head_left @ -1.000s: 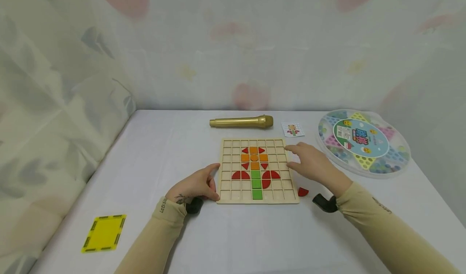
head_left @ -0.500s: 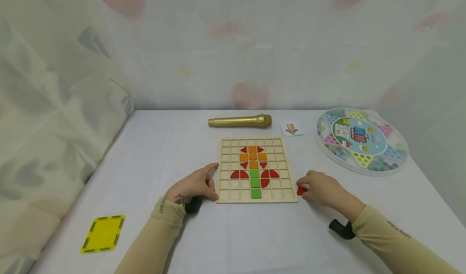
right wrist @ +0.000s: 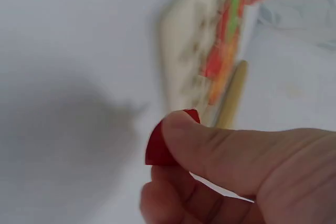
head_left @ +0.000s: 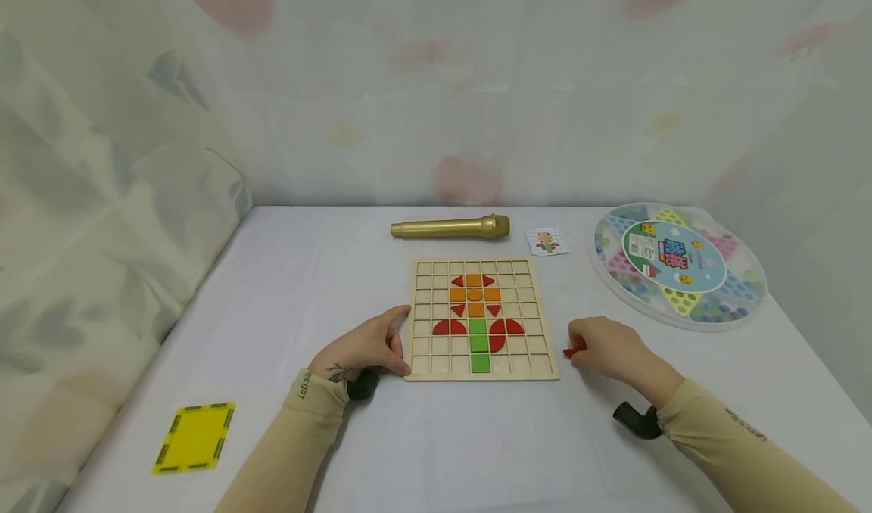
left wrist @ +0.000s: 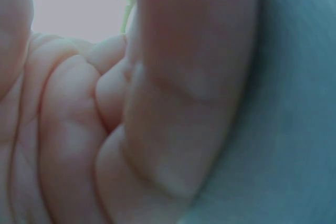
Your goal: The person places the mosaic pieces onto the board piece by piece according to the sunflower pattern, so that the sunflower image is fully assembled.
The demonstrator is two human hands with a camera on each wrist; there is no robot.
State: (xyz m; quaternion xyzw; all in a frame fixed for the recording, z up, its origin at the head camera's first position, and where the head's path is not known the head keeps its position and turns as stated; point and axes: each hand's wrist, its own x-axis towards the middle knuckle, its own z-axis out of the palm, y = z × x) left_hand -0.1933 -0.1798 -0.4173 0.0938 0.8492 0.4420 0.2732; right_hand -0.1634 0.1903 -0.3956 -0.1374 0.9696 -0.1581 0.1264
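Note:
My right hand [head_left: 613, 350] pinches a red quarter-circle tile [right wrist: 159, 148] between thumb and fingers, just off the right side of a wooden grid board [head_left: 429, 271]. In the right wrist view the thumb covers part of the tile. My left hand [head_left: 361, 344] touches the board's left edge, thumb at the near corner and index finger farther up. In the left wrist view, fingers [left wrist: 178, 77] fill the picture and hide the board. On the board lie orange squares around an orange circle [head_left: 474, 295], red triangles, a column of green squares [head_left: 479, 343] and red quarter-circles [head_left: 498, 343].
Behind the board lie a gold microphone [head_left: 450, 228] and a small card [head_left: 546, 241] printed with a coloured pattern. A round clear-lidded marble game [head_left: 681, 267] sits at the back right. At the near left is a yellow square frame [head_left: 194, 437].
My right hand has come from the board's upper right edge down to the red quarter-circle tile and picked it up. My left hand has stayed at the board's left edge.

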